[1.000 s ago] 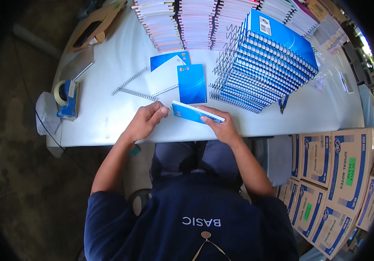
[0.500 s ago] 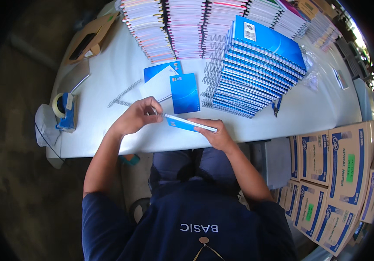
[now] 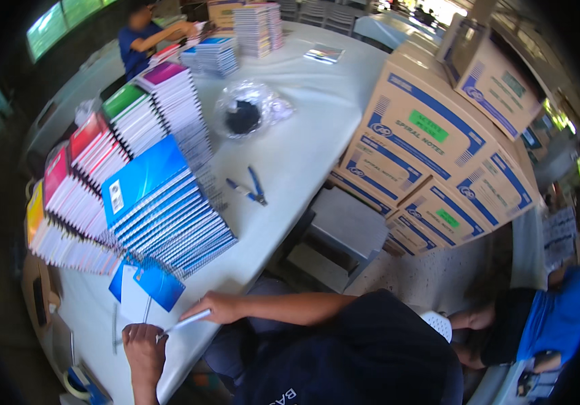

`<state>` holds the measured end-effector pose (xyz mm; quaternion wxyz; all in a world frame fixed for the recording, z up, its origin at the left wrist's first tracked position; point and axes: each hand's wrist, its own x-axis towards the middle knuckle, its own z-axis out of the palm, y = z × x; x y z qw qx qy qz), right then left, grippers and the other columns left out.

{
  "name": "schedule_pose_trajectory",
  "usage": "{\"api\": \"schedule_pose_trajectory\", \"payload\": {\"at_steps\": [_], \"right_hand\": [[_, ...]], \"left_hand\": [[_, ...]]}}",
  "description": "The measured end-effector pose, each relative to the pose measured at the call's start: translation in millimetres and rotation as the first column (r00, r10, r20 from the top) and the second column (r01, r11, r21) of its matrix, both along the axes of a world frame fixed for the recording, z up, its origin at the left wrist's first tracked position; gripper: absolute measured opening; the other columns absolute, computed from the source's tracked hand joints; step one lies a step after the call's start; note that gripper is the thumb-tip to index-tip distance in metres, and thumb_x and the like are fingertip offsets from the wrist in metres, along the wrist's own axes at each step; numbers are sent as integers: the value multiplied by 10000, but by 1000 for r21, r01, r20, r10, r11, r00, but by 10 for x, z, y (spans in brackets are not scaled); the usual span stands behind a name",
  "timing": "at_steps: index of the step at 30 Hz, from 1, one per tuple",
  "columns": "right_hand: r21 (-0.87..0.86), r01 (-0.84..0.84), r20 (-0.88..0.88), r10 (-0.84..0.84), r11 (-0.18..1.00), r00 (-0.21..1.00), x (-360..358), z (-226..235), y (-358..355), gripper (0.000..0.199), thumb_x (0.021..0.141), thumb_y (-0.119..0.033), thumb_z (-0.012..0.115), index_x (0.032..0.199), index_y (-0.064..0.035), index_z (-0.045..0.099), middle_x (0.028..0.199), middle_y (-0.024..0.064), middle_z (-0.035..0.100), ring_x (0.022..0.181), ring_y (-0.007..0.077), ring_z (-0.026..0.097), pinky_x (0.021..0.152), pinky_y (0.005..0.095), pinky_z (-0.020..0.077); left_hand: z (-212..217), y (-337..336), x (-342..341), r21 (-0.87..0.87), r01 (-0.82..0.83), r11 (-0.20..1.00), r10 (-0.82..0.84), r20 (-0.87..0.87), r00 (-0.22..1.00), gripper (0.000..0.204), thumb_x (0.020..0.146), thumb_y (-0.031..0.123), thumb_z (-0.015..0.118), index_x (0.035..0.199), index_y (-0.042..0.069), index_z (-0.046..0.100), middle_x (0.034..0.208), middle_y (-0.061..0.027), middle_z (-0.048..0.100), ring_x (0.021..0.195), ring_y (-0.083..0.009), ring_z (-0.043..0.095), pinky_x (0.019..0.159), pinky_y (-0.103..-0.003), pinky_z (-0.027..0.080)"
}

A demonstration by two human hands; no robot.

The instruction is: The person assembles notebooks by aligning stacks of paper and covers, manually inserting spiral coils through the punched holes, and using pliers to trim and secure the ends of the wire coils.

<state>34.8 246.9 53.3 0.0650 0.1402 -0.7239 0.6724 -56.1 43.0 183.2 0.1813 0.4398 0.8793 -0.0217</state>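
A thin blue-covered spiral notebook [image 3: 187, 321] is seen nearly edge-on above the table's near edge. My right hand [image 3: 219, 308] grips its far end, fingers closed round it. At its other end, my left hand [image 3: 144, 345] is curled with the fingers pinched on a wire coil at the binding; the fingers hide most of the coil. Just beyond the hands lie a loose blue cover [image 3: 160, 286] and a white sheet [image 3: 132, 297]. A tall stack of blue spiral notebooks [image 3: 168, 209] rises behind them. Blue-handled pliers [image 3: 255, 190] rest open to the right of the stack.
Stacks of coloured notebooks [image 3: 94, 152] fill the table's left side. A clear plastic bag [image 3: 246, 111] lies farther back. Cartons [image 3: 418, 155] and a grey stool [image 3: 344, 229] stand right. A tape dispenser [image 3: 82, 386] sits lower left. One person [image 3: 143, 40] works far left; another [image 3: 553, 317] is at right.
The view has swung to the right, bringing the cartons and other people into sight. Both hands still hold the notebook, now seen more edge-on at lower left.
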Motion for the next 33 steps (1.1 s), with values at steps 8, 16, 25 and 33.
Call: {"api": "schedule_pose_trajectory", "payload": {"at_steps": [8,16,25,33], "right_hand": [[28,92,-77,-90,995,993,154,-107,-244,564,679,99,499,1203,-88,587,1144,167,608,1038,335,585,908,375,448],[128,-86,-70,96,988,993,191,-265,-419,570,714,69,521,1254,-110,558,1216,141,581,1133,306,538,961,357,409],[193,-121,-140,149,974,979,158,-265,-521,633,671,91,501,1270,-108,544,1199,145,589,1096,319,558,947,364,428],[113,-60,-211,83,992,974,138,-277,-519,594,684,60,549,1258,-91,544,1197,157,586,1069,326,576,922,377,442]], "left_hand": [[-1580,-548,488,279,224,934,3,-633,774,1090,754,783,334,1399,-81,174,1428,-361,149,1342,-513,96,1055,-642,48],[-1661,-649,320,473,76,878,289,-649,704,1046,809,752,260,1380,-120,178,1416,-367,178,1285,-572,196,1035,-650,121],[-1271,-451,434,543,87,835,363,-662,656,935,800,462,509,1386,-138,95,1454,-332,100,1291,-569,187,1035,-657,142],[-1512,-494,250,636,161,755,383,-626,679,854,864,431,503,1403,-92,97,1453,-317,116,1321,-526,159,1048,-618,160]]}}
